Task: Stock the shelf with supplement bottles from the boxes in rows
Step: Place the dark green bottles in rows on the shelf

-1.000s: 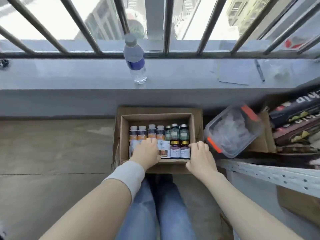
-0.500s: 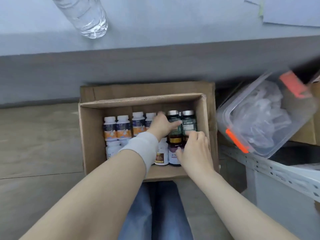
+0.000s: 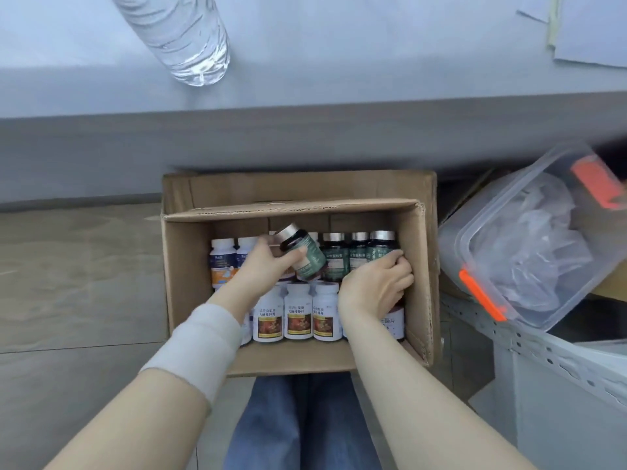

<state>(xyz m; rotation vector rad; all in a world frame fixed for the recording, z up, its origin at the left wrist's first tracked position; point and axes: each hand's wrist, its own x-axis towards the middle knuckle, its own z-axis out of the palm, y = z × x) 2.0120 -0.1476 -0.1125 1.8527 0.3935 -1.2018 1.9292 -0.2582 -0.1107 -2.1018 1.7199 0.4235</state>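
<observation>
Jeans-clad legs (image 3: 305, 425) are sitting nearest, under the near edge of the cardboard box (image 3: 183, 283) on the floor. Both forearms are reaching forward and down into the box; a pale band (image 3: 200, 344) is wrapping the left wrist.

Left hand (image 3: 261, 269) is gripping a green-label bottle (image 3: 305, 257), fingers clenched round its body. The bottle is tilting cap-left, raised clear of the rows.

Right hand (image 3: 373, 286) is bending at the wrist, fingers curling round the dark bottle (image 3: 381, 247) at the right end of the back row, which is standing upright in the box.

White bottles (image 3: 298, 313) are standing in the front row between the two wrists.

Right of the box, a clear plastic bin (image 3: 529, 252) is lying tilted over a perforated metal shelf rail (image 3: 543, 351).

Farthest, a water bottle (image 3: 183, 39) and paper sheets (image 3: 590, 28) are sitting on the grey ledge (image 3: 339, 62).
</observation>
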